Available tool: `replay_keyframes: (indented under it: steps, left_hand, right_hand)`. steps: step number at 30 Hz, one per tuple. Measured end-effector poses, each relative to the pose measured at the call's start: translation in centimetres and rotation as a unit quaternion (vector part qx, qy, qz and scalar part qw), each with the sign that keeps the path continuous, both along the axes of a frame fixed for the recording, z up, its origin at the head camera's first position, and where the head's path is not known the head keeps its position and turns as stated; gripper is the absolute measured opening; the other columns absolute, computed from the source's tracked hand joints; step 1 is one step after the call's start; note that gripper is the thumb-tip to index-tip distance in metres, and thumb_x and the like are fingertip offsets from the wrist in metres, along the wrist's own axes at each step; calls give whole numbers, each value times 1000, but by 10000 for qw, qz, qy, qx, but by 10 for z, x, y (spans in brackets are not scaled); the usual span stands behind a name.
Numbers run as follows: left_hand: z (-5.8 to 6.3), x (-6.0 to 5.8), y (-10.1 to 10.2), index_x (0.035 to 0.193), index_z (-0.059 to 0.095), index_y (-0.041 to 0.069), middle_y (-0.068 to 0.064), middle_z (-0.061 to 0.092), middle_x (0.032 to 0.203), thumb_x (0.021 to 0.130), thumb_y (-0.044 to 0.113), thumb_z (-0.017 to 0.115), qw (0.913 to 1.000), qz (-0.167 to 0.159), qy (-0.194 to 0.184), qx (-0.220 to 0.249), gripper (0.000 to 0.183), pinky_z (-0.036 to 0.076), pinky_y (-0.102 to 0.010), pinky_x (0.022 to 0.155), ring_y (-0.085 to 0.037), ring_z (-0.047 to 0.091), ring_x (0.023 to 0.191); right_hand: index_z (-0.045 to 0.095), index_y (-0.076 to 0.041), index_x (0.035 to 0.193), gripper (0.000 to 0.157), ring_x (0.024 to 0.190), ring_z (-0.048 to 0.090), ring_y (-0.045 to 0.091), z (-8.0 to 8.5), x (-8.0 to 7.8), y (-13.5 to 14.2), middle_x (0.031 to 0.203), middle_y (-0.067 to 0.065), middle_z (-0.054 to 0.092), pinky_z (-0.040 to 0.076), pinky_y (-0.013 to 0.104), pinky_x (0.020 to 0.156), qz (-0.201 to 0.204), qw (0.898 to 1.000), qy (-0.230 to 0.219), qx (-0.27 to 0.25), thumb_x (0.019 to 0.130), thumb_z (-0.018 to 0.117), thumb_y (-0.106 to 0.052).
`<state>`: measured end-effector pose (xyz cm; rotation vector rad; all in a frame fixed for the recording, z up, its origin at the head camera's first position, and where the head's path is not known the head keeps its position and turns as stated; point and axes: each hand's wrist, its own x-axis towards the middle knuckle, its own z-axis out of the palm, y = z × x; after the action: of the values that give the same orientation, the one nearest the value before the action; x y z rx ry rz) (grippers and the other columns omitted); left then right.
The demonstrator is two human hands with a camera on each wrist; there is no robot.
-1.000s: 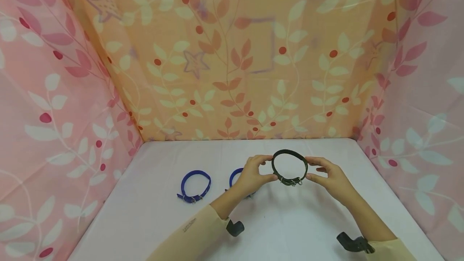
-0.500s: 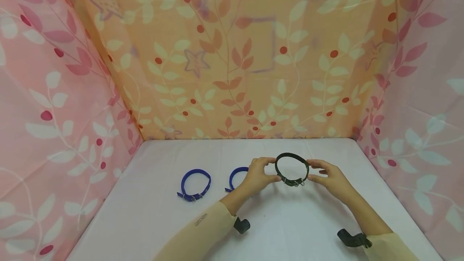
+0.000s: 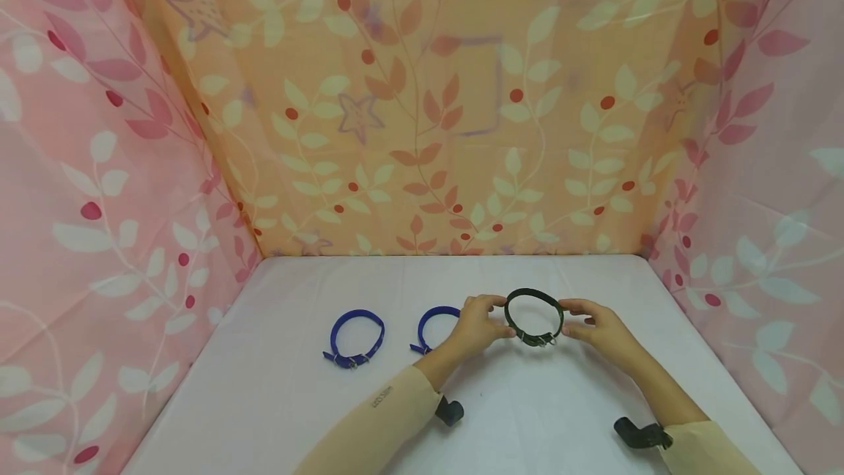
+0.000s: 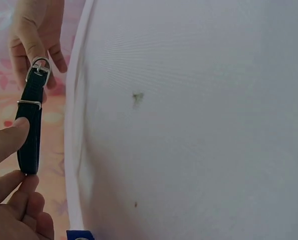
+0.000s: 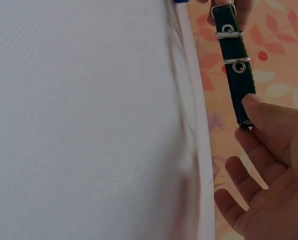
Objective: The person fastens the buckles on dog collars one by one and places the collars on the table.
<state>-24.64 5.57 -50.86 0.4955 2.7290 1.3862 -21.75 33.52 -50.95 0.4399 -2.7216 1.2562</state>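
Note:
Both hands hold a dark green buckled collar (image 3: 531,339) up as a round loop over the table. My left hand (image 3: 476,327) pinches its left side between thumb and fingers, and my right hand (image 3: 605,330) pinches the right side. Metal buckle parts show along the bottom of the loop; the right wrist view brings out the strap (image 5: 234,47) with its metal loops and an eyelet. Beyond my left hand lies a blue collar (image 3: 422,328), partly hidden by that hand. Another blue collar (image 3: 352,361), buckled into a ring, lies farther left.
A white-covered table (image 3: 277,402) spreads beneath the hands. Orange patterned fabric (image 3: 409,94) hangs behind it, with pink leaf-print fabric (image 3: 132,240) on the left and more pink fabric (image 3: 758,240) on the right.
Both hands have moved the dark green collar a little down and to the right, keeping hold of it. The blue collar on the far left stays where it was.

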Motion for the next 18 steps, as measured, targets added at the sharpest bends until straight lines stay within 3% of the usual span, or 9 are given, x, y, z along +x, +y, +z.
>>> replay_keyframes:
  steps: [8,18]
  left_hand:
    - [-8,0,5,130,70,11,1,71,125,74,25,94,9991,-118,294,-288,62,47,-31,98,-18,54,116]
    - [-13,-2,9,130,68,5,-5,71,126,76,21,92,9979,-318,407,-395,61,47,-32,102,-21,57,117]
  right_hand:
    - [61,1,135,55,123,55,44,-4,-2,2,133,21,65,42,64,102,82,9997,-219,-51,88,82,-19]
    - [62,1,135,56,123,56,44,-15,-6,6,131,22,65,41,65,105,8,9993,-364,-14,87,83,-18]
